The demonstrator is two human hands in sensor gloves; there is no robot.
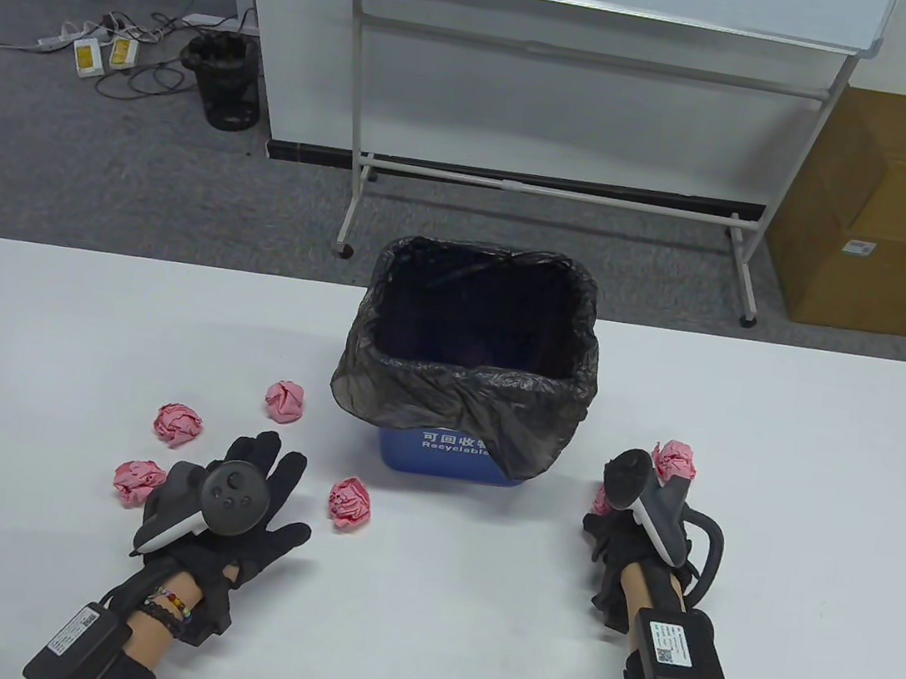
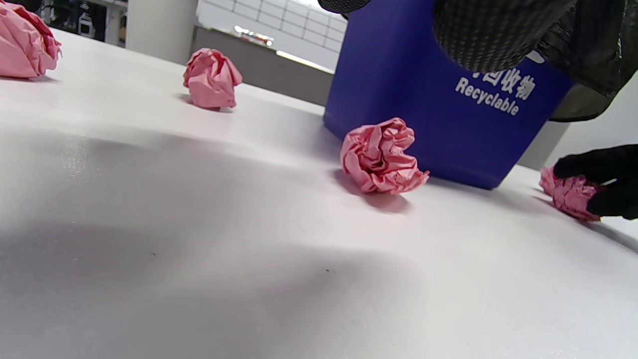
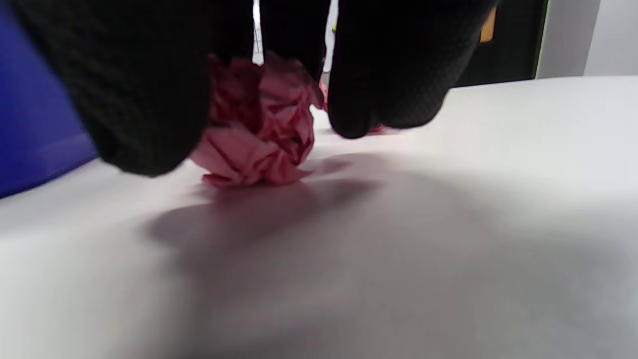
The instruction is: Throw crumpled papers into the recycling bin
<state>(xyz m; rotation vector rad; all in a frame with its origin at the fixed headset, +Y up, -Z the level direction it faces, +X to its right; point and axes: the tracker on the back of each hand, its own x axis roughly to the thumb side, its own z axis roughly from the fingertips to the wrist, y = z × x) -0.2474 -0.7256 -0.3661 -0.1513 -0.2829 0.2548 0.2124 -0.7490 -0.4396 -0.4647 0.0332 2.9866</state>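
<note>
The blue recycling bin (image 1: pixel 437 451) with a black bag (image 1: pixel 462 391) stands mid-table. Several pink crumpled papers lie around it: one beside my left hand (image 1: pixel 351 504), also in the left wrist view (image 2: pixel 381 157), and others further left (image 1: pixel 177 424). My left hand (image 1: pixel 270 499) rests flat on the table, fingers spread and empty. My right hand (image 1: pixel 604 521) is right of the bin. Its fingers (image 3: pixel 139 99) grip a paper ball (image 3: pixel 259 129) that sits on the table. The left wrist view also shows this ball (image 2: pixel 568 194).
Another pink paper (image 1: pixel 673 461) lies just beyond my right hand. On the floor behind the table are a whiteboard stand (image 1: pixel 558 190), a cardboard box (image 1: pixel 900 217) at the right and a black basket (image 1: pixel 224 80) at the left.
</note>
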